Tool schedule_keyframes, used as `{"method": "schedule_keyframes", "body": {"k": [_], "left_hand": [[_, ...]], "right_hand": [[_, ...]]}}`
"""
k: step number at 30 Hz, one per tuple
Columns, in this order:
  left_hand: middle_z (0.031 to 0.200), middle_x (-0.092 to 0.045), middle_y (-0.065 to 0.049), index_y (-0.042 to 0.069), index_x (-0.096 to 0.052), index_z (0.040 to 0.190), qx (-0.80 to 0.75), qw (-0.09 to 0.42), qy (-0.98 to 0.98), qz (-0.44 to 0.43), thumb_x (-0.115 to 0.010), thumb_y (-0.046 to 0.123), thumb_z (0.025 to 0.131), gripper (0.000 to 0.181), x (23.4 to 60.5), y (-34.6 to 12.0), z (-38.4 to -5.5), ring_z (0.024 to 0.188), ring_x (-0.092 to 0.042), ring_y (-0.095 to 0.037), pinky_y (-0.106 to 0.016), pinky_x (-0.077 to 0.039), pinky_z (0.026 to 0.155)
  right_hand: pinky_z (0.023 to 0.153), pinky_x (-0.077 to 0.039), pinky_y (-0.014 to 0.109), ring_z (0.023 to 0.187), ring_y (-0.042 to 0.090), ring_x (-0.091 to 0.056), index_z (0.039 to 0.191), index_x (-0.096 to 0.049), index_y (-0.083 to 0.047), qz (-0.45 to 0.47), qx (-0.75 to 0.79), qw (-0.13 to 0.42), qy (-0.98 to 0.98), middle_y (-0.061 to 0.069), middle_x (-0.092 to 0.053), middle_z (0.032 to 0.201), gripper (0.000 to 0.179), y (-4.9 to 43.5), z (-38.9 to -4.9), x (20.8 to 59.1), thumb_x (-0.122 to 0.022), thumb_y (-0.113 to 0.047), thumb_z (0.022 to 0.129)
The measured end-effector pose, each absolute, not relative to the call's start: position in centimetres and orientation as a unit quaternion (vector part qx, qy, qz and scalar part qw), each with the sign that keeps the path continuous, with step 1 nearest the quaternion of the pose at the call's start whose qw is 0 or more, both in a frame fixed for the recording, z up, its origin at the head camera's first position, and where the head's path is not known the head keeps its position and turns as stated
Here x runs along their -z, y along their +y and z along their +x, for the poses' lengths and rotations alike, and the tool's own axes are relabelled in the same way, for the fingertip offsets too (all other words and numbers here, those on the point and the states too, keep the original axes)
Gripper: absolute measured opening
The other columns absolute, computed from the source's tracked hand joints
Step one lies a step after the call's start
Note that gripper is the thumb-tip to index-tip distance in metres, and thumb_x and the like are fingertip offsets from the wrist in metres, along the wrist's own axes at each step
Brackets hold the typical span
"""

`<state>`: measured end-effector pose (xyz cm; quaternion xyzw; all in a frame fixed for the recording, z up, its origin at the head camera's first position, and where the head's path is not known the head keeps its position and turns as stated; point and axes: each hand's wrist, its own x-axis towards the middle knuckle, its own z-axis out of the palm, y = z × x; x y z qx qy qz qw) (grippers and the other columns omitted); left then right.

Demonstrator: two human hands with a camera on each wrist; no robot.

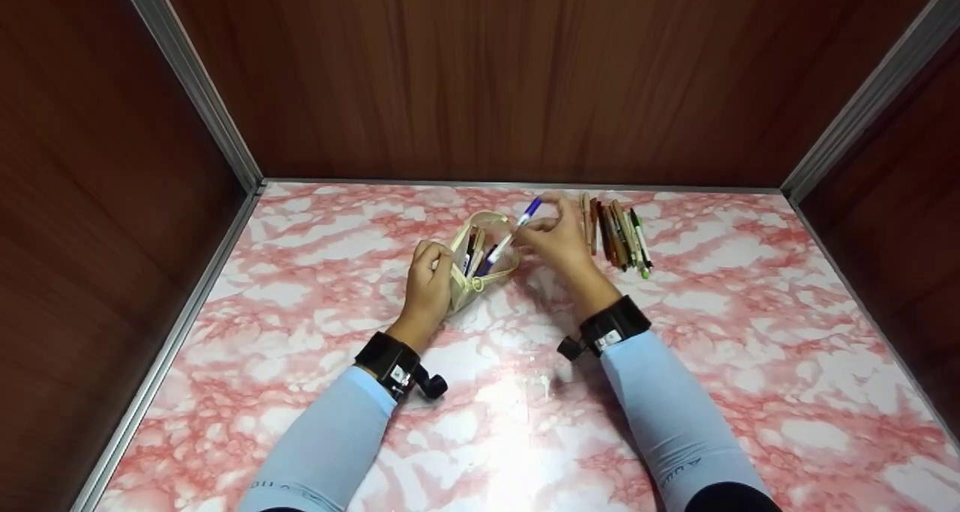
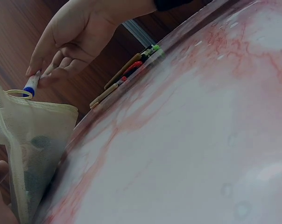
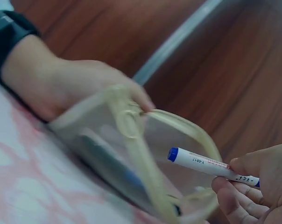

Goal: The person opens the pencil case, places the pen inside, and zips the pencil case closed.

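A pale yellow mesh zip pouch (image 1: 459, 294) lies with its mouth open, several pens showing inside. My left hand (image 1: 430, 278) grips its left side by the rim. Between thumb and fingers, my right hand (image 1: 559, 238) pinches a white marker with blue ends (image 3: 201, 163), tilted, with its lower end at the pouch's mouth. The right wrist view shows the marker in front of the opening, above the zip edge. In the left wrist view the pouch's mesh wall (image 2: 47, 135) hides most of its contents.
Right of the pouch, several pens (image 1: 619, 235) lie side by side in a row on the red-and-white marbled tabletop (image 1: 495, 422). Brown wood-look panels (image 1: 525, 77) with metal edging stand at the back and both sides.
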<state>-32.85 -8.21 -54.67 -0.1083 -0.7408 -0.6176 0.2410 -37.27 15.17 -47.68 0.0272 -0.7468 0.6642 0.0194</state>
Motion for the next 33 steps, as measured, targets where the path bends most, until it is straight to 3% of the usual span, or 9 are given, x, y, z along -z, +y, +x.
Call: {"method": "schedule_keyframes", "body": {"k": [3, 7, 10, 13, 19, 26, 30, 33], "left_hand": [[0.104, -0.061, -0.016, -0.006, -0.067, 0.090, 0.618, 0.246, -0.738, -0.110, -0.059, -0.002, 0.105, 0.017, 54.8, -8.2, -33.0, 0.106, -0.060, -0.024, -0.027, -0.047, 0.099], [0.104, -0.061, -0.016, -0.007, -0.068, 0.091, 0.619, 0.249, -0.736, -0.111, -0.060, -0.002, 0.105, 0.017, 54.8, -8.1, -32.9, 0.105, -0.060, -0.025, -0.027, -0.047, 0.098], [0.104, -0.061, -0.015, -0.006, -0.068, 0.091, 0.620, 0.250, -0.736, -0.108, -0.060, -0.002, 0.105, 0.017, 54.7, -8.1, -32.9, 0.106, -0.061, -0.026, -0.027, -0.048, 0.099], [0.105, -0.062, -0.014, -0.005, -0.068, 0.092, 0.621, 0.249, -0.736, -0.104, -0.060, -0.002, 0.106, 0.017, 54.7, -8.2, -32.9, 0.107, -0.061, -0.026, -0.027, -0.049, 0.100], [0.106, -0.062, -0.015, -0.005, -0.068, 0.092, 0.625, 0.247, -0.733, -0.104, -0.060, -0.002, 0.106, 0.016, 54.7, -8.2, -32.8, 0.108, -0.061, -0.026, -0.029, -0.049, 0.101], [0.106, -0.061, -0.012, -0.005, -0.069, 0.094, 0.623, 0.237, -0.739, -0.100, -0.059, -0.001, 0.107, 0.017, 54.6, -8.3, -32.7, 0.108, -0.059, -0.023, -0.027, -0.047, 0.101], [0.106, -0.060, -0.013, -0.005, -0.069, 0.095, 0.622, 0.235, -0.740, -0.100, -0.059, 0.000, 0.108, 0.017, 54.5, -8.3, -32.7, 0.107, -0.059, -0.021, -0.027, -0.047, 0.101], [0.107, -0.060, -0.013, -0.005, -0.069, 0.095, 0.620, 0.232, -0.743, -0.099, -0.058, 0.001, 0.108, 0.017, 54.5, -8.3, -32.7, 0.107, -0.058, -0.020, -0.028, -0.048, 0.101]], "right_hand": [[0.077, -0.070, 0.047, 0.080, 0.029, -0.081, 0.147, -0.049, -0.013, 0.031, -0.649, 0.005, -0.760, 0.002, -0.080, 0.089, 0.067, 14.2, -36.8, 48.3, -0.089, -0.005, 0.094], [0.070, -0.067, 0.036, 0.075, 0.019, -0.077, 0.144, -0.053, -0.010, 0.044, -0.628, 0.003, -0.777, 0.001, -0.080, 0.087, 0.065, 13.2, -36.4, 48.8, -0.092, -0.007, 0.092], [0.069, -0.066, 0.030, 0.074, 0.012, -0.076, 0.143, -0.063, 0.001, 0.065, -0.617, -0.003, -0.784, 0.006, -0.083, 0.089, 0.057, 12.8, -36.2, 48.9, -0.088, -0.003, 0.093], [0.073, -0.068, 0.029, 0.079, 0.015, -0.081, 0.145, -0.070, 0.004, 0.087, -0.604, -0.028, -0.792, 0.015, -0.086, 0.098, 0.050, 12.7, -36.1, 49.0, -0.082, 0.000, 0.097], [0.080, -0.069, 0.031, 0.095, 0.028, -0.085, 0.143, -0.074, 0.004, 0.114, -0.541, -0.033, -0.833, 0.023, -0.085, 0.113, 0.043, 13.6, -36.2, 48.4, -0.075, -0.001, 0.100], [0.086, -0.071, 0.048, 0.083, 0.019, -0.080, 0.130, -0.077, 0.007, 0.089, -0.546, -0.025, -0.833, 0.023, -0.084, 0.109, 0.030, 16.6, -37.3, 46.9, -0.072, -0.004, 0.103], [0.078, -0.069, 0.036, 0.077, 0.010, -0.077, 0.128, -0.076, 0.010, 0.078, -0.545, 0.014, -0.835, 0.025, -0.084, 0.110, 0.029, 19.0, -38.0, 46.2, -0.068, -0.005, 0.104], [0.067, -0.063, 0.023, 0.079, 0.013, -0.079, 0.128, -0.078, 0.008, 0.056, -0.523, 0.047, -0.849, 0.025, -0.084, 0.111, 0.030, 20.8, -38.4, 45.9, -0.066, -0.008, 0.106]]}}
